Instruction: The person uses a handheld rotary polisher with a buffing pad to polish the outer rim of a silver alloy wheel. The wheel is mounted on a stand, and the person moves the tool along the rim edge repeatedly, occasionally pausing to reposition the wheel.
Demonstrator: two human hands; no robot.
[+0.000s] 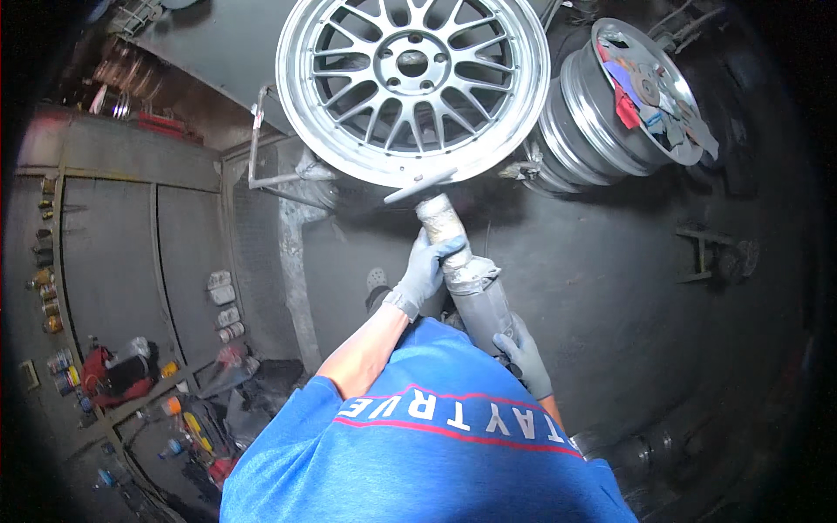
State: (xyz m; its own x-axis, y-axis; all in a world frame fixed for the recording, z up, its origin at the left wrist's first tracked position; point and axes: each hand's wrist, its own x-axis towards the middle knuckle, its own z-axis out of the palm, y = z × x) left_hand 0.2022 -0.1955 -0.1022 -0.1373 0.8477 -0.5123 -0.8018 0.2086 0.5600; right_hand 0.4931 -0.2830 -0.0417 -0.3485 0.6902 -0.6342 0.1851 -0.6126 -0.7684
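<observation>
The hands [423, 272] are gloved in grey; the tool [481, 305] is coloured grey and off-white, the wheel [411, 76] silver (patterned as a mesh); the blue shirt [427, 478] is striped pinkish-red and lettered white.

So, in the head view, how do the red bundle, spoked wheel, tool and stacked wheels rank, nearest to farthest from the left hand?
1. Tool: gripped by the left hand.
2. Spoked wheel: straight ahead.
3. Stacked wheels: ahead, to the right.
4. Red bundle: far left.
</observation>
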